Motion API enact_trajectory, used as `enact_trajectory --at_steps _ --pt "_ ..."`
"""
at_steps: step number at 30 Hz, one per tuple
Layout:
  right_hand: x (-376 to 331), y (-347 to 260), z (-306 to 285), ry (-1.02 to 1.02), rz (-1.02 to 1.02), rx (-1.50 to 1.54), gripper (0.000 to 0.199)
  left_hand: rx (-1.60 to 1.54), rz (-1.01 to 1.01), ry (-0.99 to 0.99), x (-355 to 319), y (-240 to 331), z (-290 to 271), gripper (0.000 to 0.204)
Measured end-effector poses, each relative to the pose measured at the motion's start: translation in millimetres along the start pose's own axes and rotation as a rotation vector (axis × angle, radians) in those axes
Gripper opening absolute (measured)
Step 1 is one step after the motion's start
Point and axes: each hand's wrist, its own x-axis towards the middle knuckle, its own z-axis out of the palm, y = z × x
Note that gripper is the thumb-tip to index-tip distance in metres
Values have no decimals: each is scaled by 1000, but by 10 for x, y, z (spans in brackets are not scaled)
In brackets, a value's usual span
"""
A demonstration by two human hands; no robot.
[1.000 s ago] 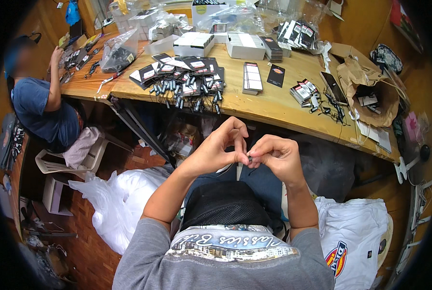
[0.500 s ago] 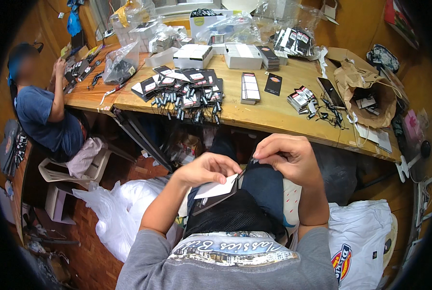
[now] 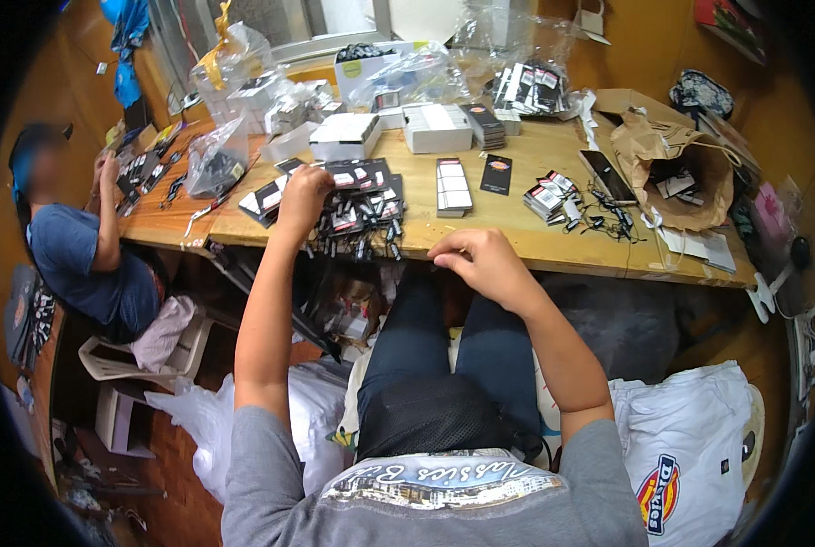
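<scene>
My left hand reaches over a heap of black hang tags with white labels and dark strings, spread near the table's front edge. Its fingers are closed at the heap's upper part; what is between them is hidden. Just off the front edge, my right hand has thumb and forefinger drawn together, and I cannot make out anything in them. A narrow stack of white label cards lies beyond it, beside a single black tag. My lap holds no tag or card now.
Farther back are white boxes of cards and clear plastic bags. To the right lie smaller tags, tangled cords, a phone and a brown paper bag. A co-worker sits at left. White shirts lie low on the right.
My left hand has moved from my lap up to the heap; the black tag and white card it held are no longer seen in it. My right hand has moved forward and left.
</scene>
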Motion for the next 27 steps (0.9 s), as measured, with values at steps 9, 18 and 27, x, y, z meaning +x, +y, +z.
enact_trajectory --at_steps 9,18,27 --pt "876 1390 -873 25 523 -522 38 -255 -77 -342 747 569 859 53" --pt "1213 1708 -749 -332 836 -706 92 -62 -158 -670 1035 673 1280 92" --pt "1192 1597 -1039 386 540 232 33 -385 -124 -124 954 863 1236 61"
